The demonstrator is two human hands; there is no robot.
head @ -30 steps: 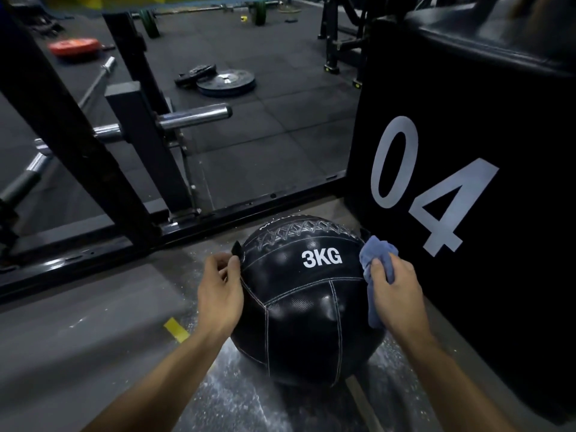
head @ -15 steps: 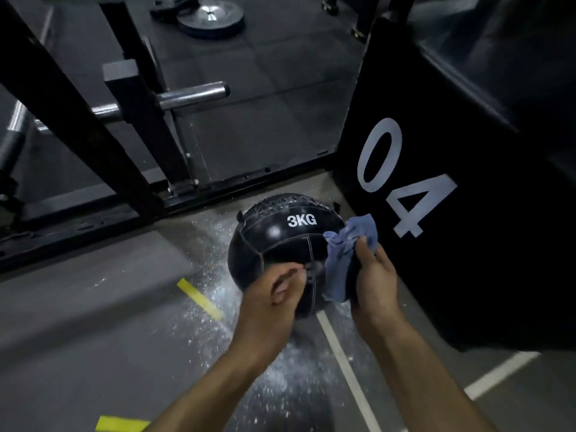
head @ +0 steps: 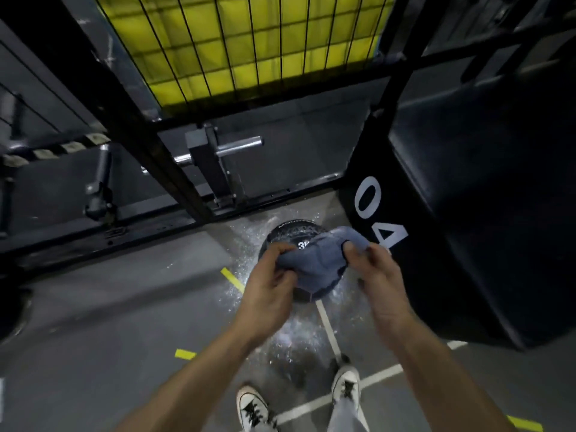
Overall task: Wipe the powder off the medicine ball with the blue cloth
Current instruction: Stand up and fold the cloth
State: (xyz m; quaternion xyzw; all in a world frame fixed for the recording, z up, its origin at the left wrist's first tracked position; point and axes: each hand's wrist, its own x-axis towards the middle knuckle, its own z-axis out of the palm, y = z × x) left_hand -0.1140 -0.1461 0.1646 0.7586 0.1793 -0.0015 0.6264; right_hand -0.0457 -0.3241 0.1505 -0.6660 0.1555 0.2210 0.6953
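Both hands (head: 321,285) stretching blue cloth (head: 318,260) sideways, above medicine ball (head: 288,236)

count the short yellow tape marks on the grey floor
3. One short yellow tape mark lies left of the black medicine ball, one sits under the left forearm, and one is near the bottom right corner. Arms may hide others.

The grey floor (head: 109,307) bears the medicine ball (head: 291,235), apparently amid scattered white powder (head: 293,332).
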